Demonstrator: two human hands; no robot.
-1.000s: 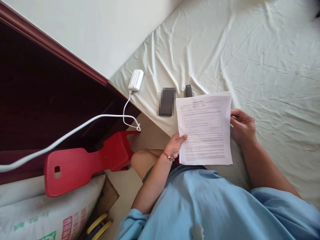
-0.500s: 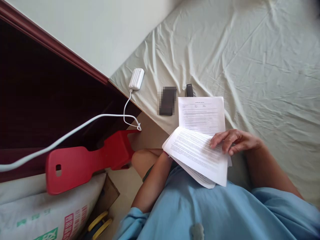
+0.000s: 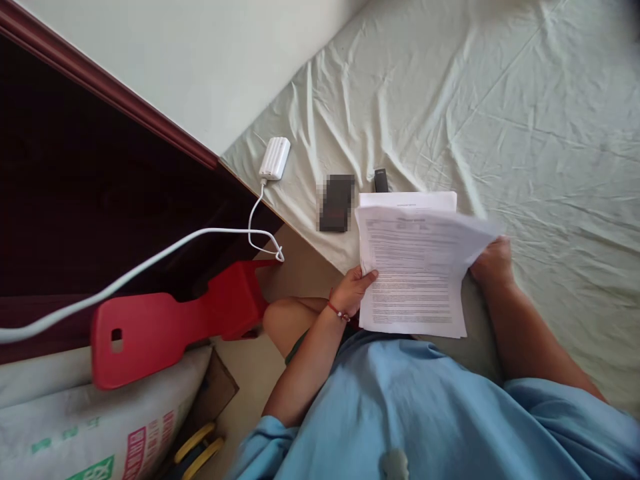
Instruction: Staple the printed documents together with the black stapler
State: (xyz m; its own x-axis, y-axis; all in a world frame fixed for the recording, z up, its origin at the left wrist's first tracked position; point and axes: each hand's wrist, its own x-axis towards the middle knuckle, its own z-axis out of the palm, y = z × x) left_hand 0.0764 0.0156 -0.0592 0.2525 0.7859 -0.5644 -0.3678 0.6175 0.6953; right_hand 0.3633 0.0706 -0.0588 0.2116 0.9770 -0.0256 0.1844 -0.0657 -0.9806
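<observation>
Printed sheets of paper (image 3: 410, 287) lie in a stack in front of my lap. My left hand (image 3: 353, 291), with a red beaded bracelet at the wrist, pinches their left edge, thumb on top and fingers underneath. My right hand (image 3: 494, 261) grips the right side of the top sheet (image 3: 465, 233), whose upper right corner is lifted and blurred. Paper hides most of the right fingers. Behind it, the top strip of another printed page (image 3: 407, 199) shows on the bed.
On the pale bed sheet (image 3: 560, 167) lie a dark pixelated rectangular object (image 3: 337, 203), a small black object (image 3: 381, 180) and a white device (image 3: 275, 159) with a white cable (image 3: 200, 233). Leftward stand a red plastic chair (image 3: 145, 333) and a printed sack (image 3: 115, 413).
The tilted sheets are now squared up and turned upright over the lower page. My left thumb has come onto their edge. My right hand has moved right and taken the top sheet's side.
</observation>
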